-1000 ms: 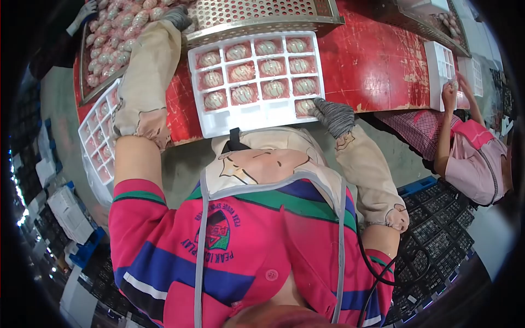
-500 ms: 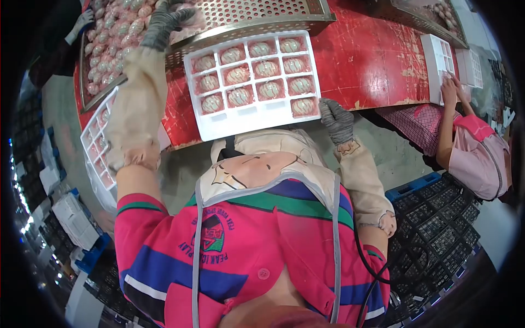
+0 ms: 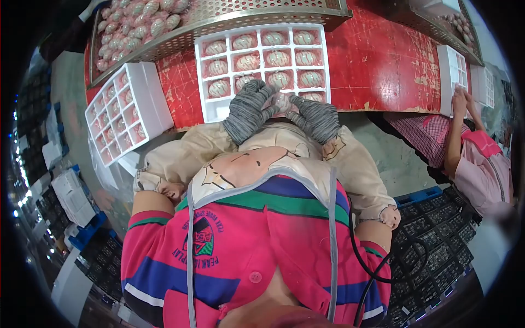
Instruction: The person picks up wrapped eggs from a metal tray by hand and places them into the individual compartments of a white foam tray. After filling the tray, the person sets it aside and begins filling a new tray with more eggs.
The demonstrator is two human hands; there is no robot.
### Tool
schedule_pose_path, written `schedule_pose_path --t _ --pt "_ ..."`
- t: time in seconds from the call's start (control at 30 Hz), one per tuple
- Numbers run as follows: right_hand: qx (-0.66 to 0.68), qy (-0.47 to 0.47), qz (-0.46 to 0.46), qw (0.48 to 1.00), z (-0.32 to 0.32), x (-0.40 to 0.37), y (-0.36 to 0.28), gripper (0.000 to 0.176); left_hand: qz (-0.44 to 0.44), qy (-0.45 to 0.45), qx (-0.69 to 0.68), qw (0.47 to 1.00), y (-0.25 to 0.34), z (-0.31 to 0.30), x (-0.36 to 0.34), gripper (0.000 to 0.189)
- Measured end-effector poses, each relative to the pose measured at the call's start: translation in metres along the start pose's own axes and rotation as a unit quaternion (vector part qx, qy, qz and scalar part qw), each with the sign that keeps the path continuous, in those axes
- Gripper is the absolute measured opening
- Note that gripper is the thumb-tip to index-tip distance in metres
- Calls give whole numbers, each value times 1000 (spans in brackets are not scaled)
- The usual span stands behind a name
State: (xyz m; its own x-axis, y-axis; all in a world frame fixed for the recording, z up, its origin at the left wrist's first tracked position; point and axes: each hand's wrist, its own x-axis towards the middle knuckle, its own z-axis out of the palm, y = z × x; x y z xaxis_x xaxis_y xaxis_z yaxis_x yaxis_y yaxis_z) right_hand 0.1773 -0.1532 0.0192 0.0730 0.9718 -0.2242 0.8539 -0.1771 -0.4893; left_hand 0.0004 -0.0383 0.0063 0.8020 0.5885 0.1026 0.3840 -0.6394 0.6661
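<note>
My left hand (image 3: 246,112) and my right hand (image 3: 317,117), both in grey knit gloves, meet at the near edge of a white compartment tray (image 3: 210,113). Together they hold one pale, pink-tinted round piece (image 3: 281,101) between the fingertips, just over the tray's front row. Most of the tray's compartments hold the same kind of round piece (image 3: 278,58); the front row is partly hidden by my hands. A perforated metal pan (image 3: 229,12) behind the tray carries a heap of loose round pieces (image 3: 139,27).
The trays lie on a worn red table (image 3: 377,60). A second white tray (image 3: 128,106) stands tilted at the left edge. At the right a co-worker (image 3: 476,158) touches another white tray (image 3: 451,71). Dark crates (image 3: 437,229) are stacked on the floor at the right.
My left hand has come back from the metal pan to the tray's near edge. My right hand moved left to meet it, and both now hold one round piece.
</note>
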Motion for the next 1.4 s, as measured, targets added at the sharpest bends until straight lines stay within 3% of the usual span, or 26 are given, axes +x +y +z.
schedule_pose_path --t 0.13,0.23,0.3,0.33,0.37,0.4,0.43,0.53,0.63,0.7,0.77,0.83,0.9,0.97,1.0,1.1,1.13,1.17,1.23,1.3,1.37,1.4 --pt "-50 -127 49 989 -4 12 -7 45 7 -75 -10 997 -17 3 -3 32" --pt "-67 -105 30 992 8 17 -1 43 -1 -92 -26 995 -31 16 -3 29" --pt "-99 -64 5 993 18 22 3 42 27 -72 10 997 -28 16 2 24" --pt "-128 -25 -16 991 23 23 5 41 38 -108 92 989 -23 17 5 18" --pt "-127 -30 -17 991 29 24 5 41 46 -147 171 973 -20 19 4 12" --pt "-147 -76 16 986 33 29 3 40 100 -130 165 973 -24 21 7 12" --pt "-166 -121 48 977 34 35 1 39 98 -129 165 973 -26 23 11 12" --pt "-150 -128 44 979 32 34 3 37 70 -260 203 941 -19 22 22 14" --pt "-104 -105 4 989 20 40 5 38 29 -299 155 941 -16 14 31 17" --pt "-138 -185 31 973 11 46 3 36 6 -309 145 940 -23 5 38 17" --pt "-107 -177 29 978 15 43 12 34 -20 -342 98 934 -24 6 41 17" --pt "-61 -73 -92 991 13 37 22 32 -27 -221 -73 972 -44 -1 32 22" --pt "-77 -48 -112 990 14 29 29 28 6 -119 -58 991 -60 -12 28 23" --pt "-143 -107 -73 981 17 27 23 25 -85 -104 -66 989 -61 -25 28 23" --pt "-152 -87 -99 980 19 29 24 22 -126 -112 -109 980 -68 -25 25 25" --pt "-152 -66 -115 979 25 31 26 21 -113 -89 -104 984 -74 -26 21 22" --pt "-150 -100 -102 978 17 32 19 21 -98 -66 -125 985 -72 -34 21 19" --pt "-147 -94 -119 977 20 37 18 21 -105 -56 -112 987 -76 -45 27 19" --pt "-181 -151 -108 966 24 47 19 23 -35 114 -19 993 -94 -69 46 17" --pt "-166 -199 -96 961 19 53 17 27 -16 214 35 976 -116 -115 75 18" --pt "-158 -213 -67 962 14 55 18 31 -150 191 154 958 -134 -160 108 25" --pt "-146 -242 -51 958 10 57 16 34 -169 147 234 946 -145 -173 119 26"
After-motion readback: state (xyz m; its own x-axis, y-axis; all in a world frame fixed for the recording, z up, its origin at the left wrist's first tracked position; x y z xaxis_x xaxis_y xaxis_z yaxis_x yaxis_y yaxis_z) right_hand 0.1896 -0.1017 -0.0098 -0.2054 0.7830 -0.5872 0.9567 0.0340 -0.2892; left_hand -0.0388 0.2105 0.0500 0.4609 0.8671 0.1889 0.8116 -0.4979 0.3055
